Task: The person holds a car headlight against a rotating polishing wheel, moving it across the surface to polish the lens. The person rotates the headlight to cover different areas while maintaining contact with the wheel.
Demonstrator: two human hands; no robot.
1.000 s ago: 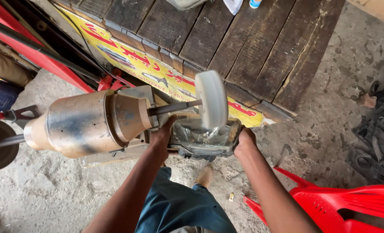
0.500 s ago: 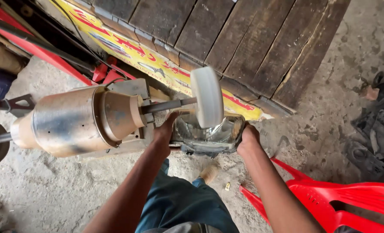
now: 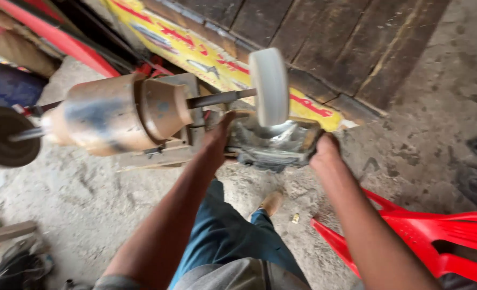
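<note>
A dusty bench motor has a shaft carrying a white buffing wheel on its right end and a dark wheel on its left. Under the white wheel I hold a shiny grey metal part with both hands. My left hand grips its left end and my right hand grips its right end. The top of the part sits against the bottom of the white wheel.
A dark wooden platform with a yellow and red banner along its edge lies behind the motor. A red plastic chair stands at lower right. My blue-trousered leg and shoe are below, on a concrete floor.
The view has shifted, so the motor and wheel sit a little farther right and lower in frame. Both hands keep the metal part under the white wheel.
</note>
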